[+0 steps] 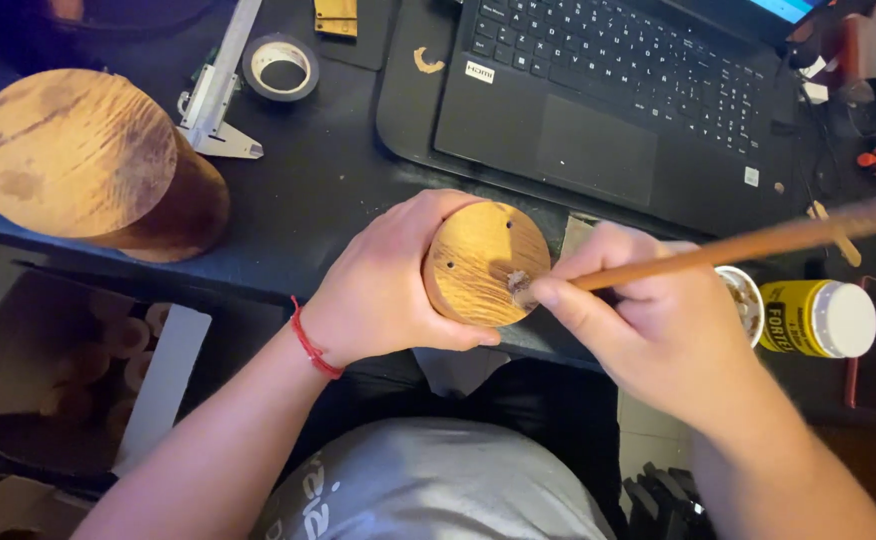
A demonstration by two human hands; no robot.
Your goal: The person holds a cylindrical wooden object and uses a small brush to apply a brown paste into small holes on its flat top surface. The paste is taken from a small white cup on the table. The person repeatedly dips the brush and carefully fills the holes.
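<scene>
One small wood disc (485, 263) sits in front of the chest, over the table (338, 190) edge, flat face up w/ small holes. Left hand (388, 285) is wrapped round its rim, fingers curled tight. Right hand (648, 320) is closed on a long brush (758, 243), pen-style; bristle tip touches the disc's right edge. Just right of that hand: a small cup (748, 300), then a yellow jar (820, 318) w/ white lid, lying on its side. Laptop (618, 90) behind the disc. Far left: big wood cylinder (88, 160), w/ caliper (220, 90) & tape roll (281, 66) near it.
</scene>
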